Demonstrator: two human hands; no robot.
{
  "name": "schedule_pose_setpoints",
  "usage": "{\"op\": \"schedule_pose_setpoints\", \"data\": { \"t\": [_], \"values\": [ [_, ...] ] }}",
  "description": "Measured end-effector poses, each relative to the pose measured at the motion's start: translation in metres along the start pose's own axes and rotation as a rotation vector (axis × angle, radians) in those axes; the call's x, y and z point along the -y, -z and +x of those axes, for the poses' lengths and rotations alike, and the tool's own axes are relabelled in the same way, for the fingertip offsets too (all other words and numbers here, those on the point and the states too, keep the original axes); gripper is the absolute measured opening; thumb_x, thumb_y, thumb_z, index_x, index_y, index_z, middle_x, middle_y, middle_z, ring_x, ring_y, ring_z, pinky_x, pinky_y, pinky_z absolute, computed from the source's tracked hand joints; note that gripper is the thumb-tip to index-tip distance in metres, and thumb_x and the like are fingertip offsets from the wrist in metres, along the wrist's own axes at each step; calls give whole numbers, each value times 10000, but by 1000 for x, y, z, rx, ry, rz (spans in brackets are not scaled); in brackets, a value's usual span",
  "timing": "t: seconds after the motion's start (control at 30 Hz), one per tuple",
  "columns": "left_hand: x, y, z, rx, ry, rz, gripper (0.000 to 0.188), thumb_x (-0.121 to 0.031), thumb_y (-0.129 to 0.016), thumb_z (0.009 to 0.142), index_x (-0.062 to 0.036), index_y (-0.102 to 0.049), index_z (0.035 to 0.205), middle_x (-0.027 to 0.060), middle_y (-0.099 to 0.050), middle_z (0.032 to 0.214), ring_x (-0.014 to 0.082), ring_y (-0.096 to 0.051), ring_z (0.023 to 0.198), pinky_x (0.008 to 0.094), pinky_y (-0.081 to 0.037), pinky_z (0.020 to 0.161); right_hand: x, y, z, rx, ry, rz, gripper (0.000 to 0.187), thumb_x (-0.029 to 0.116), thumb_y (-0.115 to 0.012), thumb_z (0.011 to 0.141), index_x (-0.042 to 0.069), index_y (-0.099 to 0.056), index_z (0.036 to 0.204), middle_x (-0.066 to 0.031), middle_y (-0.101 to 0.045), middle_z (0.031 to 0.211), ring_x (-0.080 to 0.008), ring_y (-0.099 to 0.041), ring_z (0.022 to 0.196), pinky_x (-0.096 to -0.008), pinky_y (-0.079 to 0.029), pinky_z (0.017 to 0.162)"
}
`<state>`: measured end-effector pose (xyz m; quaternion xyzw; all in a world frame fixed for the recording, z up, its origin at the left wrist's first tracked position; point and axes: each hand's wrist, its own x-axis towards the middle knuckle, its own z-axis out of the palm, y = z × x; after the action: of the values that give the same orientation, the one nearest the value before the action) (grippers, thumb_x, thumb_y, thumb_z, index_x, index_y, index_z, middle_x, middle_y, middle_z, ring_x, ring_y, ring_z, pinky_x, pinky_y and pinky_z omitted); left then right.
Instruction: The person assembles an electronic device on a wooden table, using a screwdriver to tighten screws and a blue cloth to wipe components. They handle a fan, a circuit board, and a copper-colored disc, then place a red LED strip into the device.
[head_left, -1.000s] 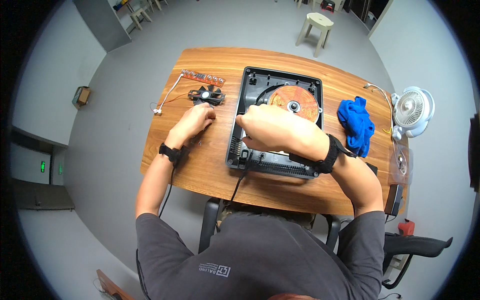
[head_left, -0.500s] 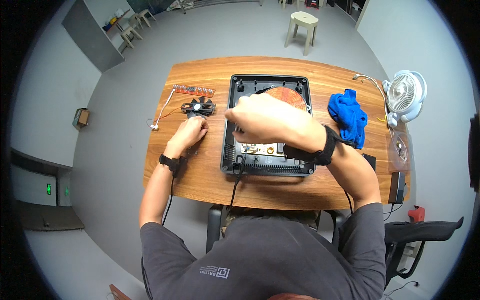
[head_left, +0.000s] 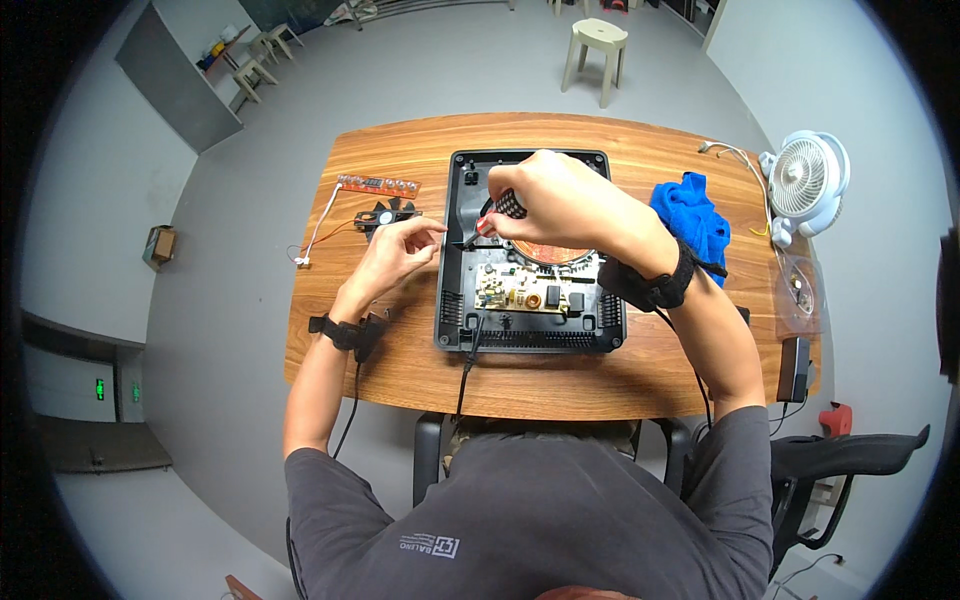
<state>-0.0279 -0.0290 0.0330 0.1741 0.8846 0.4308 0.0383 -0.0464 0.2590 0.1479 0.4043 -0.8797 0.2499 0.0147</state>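
Observation:
An induction cooker's black lower casing (head_left: 616, 325) lies uncovered on the table, showing a round copper coil (head_left: 550, 252) and a circuit board (head_left: 510, 289). Over the casing's left part, my right hand (head_left: 545, 205) is closed round a tool (head_left: 486, 226) with a dotted black handle and a red section. Its dark tip points down and left; whether it touches the casing I cannot tell. My left hand (head_left: 400, 252) holds nothing, fingers apart and bent, by the casing's left wall. Behind that hand lies a small black cooling fan (head_left: 386, 216), partly covered.
An orange strip circuit board (head_left: 375, 186) with a white cable lies far left. On the right are a blue cloth (head_left: 692, 222), a white desk fan (head_left: 802, 180), a clear plastic tray (head_left: 797, 312) and a black power adapter (head_left: 794, 368). A black cord (head_left: 468, 375) leaves the casing's front.
My right hand has turned and shifted slightly right, bringing the tool into sight. My left hand has risen from beside the cooling fan toward the casing, its fingers now spread.

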Motion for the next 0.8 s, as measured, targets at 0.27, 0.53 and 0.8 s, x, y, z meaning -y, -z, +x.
{"op": "schedule_pose_setpoints", "data": {
  "t": [0.27,0.53,0.8],
  "values": [
    [-3,-10,1,45,63,-204,133,-44,-735,923,14,-749,1042,52,-750,957,98,-685,870,255,-570,806,1,7,2,-6,-64,54,349,326,-755,876,10,-714,1019,-228,-693,743,-374,-717,749,-437,-573,732],
    [5,-15,4,-23,93,-276,143,-44,-738,924,24,-740,1050,66,-754,974,117,-705,908,265,-580,824,-6,3,0,-85,19,101,340,308,-751,875,-7,-711,995,-207,-665,683,-330,-678,636,-402,-541,639],
    [5,-15,4,20,65,-248,145,-20,-732,921,22,-742,1059,65,-756,998,119,-714,925,262,-587,851,-8,-2,0,-49,1,82,340,296,-743,868,-22,-705,982,-213,-680,720,-317,-672,613,-388,-538,619]
  ]
}}
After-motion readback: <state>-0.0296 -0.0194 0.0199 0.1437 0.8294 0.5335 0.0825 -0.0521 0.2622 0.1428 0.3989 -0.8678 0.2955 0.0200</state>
